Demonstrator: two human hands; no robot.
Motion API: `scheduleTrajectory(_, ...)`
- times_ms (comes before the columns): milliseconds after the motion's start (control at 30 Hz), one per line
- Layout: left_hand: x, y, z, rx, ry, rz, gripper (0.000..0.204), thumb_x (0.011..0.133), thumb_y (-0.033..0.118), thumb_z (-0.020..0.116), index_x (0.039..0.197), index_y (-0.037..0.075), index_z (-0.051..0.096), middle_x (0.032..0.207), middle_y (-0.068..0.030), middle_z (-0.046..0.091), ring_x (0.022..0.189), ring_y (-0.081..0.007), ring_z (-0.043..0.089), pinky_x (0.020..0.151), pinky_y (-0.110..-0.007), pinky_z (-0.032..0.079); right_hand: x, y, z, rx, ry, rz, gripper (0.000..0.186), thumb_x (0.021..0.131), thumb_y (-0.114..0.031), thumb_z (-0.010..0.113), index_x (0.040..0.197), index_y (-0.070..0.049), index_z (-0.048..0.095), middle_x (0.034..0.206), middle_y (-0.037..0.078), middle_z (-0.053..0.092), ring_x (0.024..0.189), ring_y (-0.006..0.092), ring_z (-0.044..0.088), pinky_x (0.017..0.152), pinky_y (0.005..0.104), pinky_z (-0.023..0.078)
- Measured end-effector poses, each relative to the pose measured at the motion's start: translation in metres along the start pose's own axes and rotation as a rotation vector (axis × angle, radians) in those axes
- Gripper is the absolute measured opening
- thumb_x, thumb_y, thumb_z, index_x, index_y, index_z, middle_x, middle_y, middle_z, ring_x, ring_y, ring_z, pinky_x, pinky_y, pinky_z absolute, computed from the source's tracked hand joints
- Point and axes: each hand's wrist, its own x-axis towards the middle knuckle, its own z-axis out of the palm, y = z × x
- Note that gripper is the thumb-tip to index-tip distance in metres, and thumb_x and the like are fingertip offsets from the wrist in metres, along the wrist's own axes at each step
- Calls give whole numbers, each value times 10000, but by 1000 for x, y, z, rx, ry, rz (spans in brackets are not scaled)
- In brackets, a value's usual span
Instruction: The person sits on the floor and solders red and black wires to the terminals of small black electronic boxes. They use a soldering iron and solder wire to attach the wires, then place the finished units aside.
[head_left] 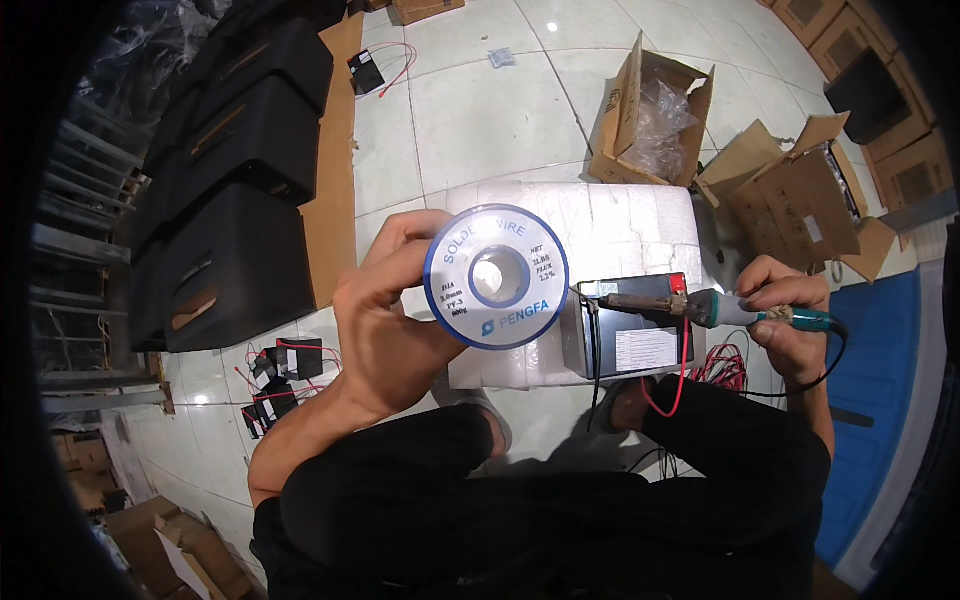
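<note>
My left hand (385,310) is wrapped round the rim of a spool of solder wire (545,285), blue-edged with a white face, held up over the white foam block (630,220). In my right hand (790,315) is a soldering iron (706,309) with a green and white handle, its tip pointing left. That tip lies over the upper left part of a dark box-shaped battery (597,345) on the foam, close to where a black wire (597,362) leaves it. A red wire (684,372) hangs from the battery's right side. The spool hides part of the foam, and the exact contact at the tip is too small to tell.
Large black cases (235,255) stand on cardboard at the left. Small black batteries with red wires (300,358) lie on the tiles. Open cartons (620,125) stand at the far right, beyond a red wire bundle (722,368). A blue panel (870,390) is at the right.
</note>
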Motion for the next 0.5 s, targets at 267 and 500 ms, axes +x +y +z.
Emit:
scheduleTrajectory(267,-2,-1,1,3,-6,16,388,629,-31,868,990,-35,726,1045,-124,653,904,-159,659,779,-273,547,2,1,2,24,-22,-21,265,686,-90,768,925,21,743,900,181,658,798,196,619,704,292,486)
scheduleTrajectory(500,-2,-1,-1,35,-31,42,384,632,-19,871,989,-27,731,1057,-139,661,905,-177,669,786,-284,557,3,1,3,0,-26,-17,269,679,-104,776,917,19,746,903,178,666,808,204,629,721,302,492)
